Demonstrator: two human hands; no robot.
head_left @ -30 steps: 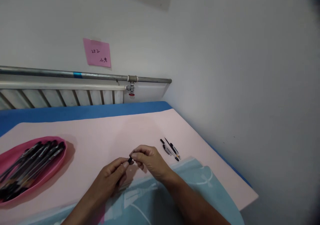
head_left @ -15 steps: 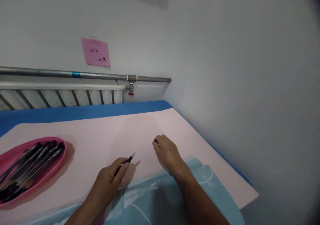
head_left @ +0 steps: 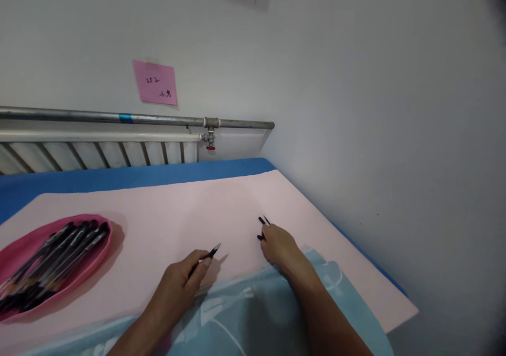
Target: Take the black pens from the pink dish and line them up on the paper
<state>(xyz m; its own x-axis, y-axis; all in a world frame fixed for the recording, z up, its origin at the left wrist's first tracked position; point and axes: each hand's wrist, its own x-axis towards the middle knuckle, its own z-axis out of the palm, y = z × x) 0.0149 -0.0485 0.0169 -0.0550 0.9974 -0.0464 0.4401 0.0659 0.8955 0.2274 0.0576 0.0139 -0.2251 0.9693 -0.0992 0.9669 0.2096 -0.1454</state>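
Note:
A pen (head_left: 214, 250) with a dark barrel and a pale metal tip is pinched between thumb and fingers of my left hand (head_left: 176, 282), its tip pointing up and right. My right hand (head_left: 281, 245) is closed around a few small, thin black pieces (head_left: 261, 220). Their ends poke out past the fingers, and I cannot make out what kind they are. Both hands are just above the pink table cover (head_left: 177, 208), with a gap between them. To the left, several black-and-clear pens (head_left: 65, 258) lie in a pink oval tray (head_left: 23, 246).
A light blue patterned cloth (head_left: 340, 303) covers the near edge, under my forearms. Blue covering (head_left: 166, 174) borders the far side. Behind stand a radiator (head_left: 95, 153) and a metal pipe (head_left: 166, 119) with a red-handled valve (head_left: 211, 148). A wall rises at right.
Black pieces now show at the fingers of my right hand, which has turned and shifted slightly right and down. My left hand still holds the pen. The whole view has shifted a little.

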